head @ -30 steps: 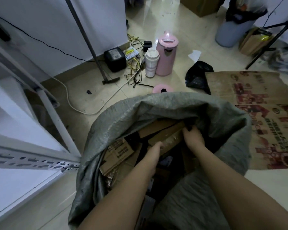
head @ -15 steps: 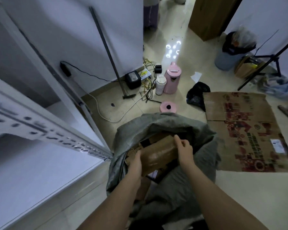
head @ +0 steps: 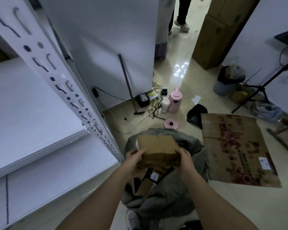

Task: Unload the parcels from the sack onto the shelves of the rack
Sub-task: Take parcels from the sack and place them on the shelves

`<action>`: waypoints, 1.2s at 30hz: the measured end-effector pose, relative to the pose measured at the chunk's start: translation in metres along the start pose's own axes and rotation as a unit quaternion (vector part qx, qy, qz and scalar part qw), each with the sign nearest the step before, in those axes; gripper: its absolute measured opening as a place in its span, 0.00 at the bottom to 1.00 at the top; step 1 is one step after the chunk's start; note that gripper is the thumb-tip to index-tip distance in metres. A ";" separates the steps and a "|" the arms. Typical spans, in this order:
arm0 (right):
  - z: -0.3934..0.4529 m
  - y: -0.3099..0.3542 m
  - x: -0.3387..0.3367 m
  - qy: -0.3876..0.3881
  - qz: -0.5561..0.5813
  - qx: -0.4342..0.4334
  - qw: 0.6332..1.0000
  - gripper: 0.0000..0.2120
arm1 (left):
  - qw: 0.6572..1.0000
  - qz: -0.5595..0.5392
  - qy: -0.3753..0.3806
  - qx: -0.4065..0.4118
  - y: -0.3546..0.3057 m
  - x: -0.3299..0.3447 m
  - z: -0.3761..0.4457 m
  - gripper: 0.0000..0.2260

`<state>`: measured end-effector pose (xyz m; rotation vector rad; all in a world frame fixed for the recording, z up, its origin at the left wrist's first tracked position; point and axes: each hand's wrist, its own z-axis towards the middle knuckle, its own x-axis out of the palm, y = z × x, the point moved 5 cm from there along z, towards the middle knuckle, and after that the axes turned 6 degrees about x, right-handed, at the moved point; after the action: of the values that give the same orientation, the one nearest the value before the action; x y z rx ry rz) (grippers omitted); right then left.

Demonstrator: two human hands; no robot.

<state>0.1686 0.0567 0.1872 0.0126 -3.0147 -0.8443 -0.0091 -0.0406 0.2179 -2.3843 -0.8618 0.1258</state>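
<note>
Parcel (head: 157,151) — a brown cardboard box — is hanging above the open grey sack (head: 166,195). Left hand (head: 134,161) and right hand (head: 185,161) are clasping its opposite ends, probably to keep it level. More parcels are lying inside, dimly seen. White rack (head: 60,90) is standing just left — shelves within reach.

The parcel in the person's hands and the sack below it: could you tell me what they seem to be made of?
The parcel looks like plain brown cardboard, matte, with a seam across its top. The sack seems a soft grey fabric or woven plastic: it folds and slumps.
</note>
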 end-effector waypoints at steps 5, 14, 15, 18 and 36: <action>-0.028 0.008 0.017 -0.024 -0.104 -0.019 0.994 0.26 | 0.980 0.095 -0.062 0.161 -0.025 -0.003 -0.025 0.42; -0.072 0.014 0.071 0.126 -0.029 0.072 0.989 0.30 | 0.794 0.429 -0.143 0.406 -0.061 -0.002 -0.070 0.40; -0.070 0.017 0.072 0.143 -0.011 0.070 0.987 0.30 | 0.764 0.458 -0.147 0.430 -0.064 -0.003 -0.075 0.39; -0.069 0.029 0.069 0.153 -0.009 0.060 0.986 0.32 | 0.634 0.565 -0.157 0.504 -0.071 -0.003 -0.085 0.37; -0.061 0.042 0.038 0.194 -0.106 -0.052 0.974 0.28 | 0.979 0.007 -0.051 0.197 -0.078 0.003 -0.081 0.29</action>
<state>0.1311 0.0606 0.2614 0.4500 -2.6291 -0.8920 -0.0273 -0.0321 0.3286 -2.0248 -0.7830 0.3921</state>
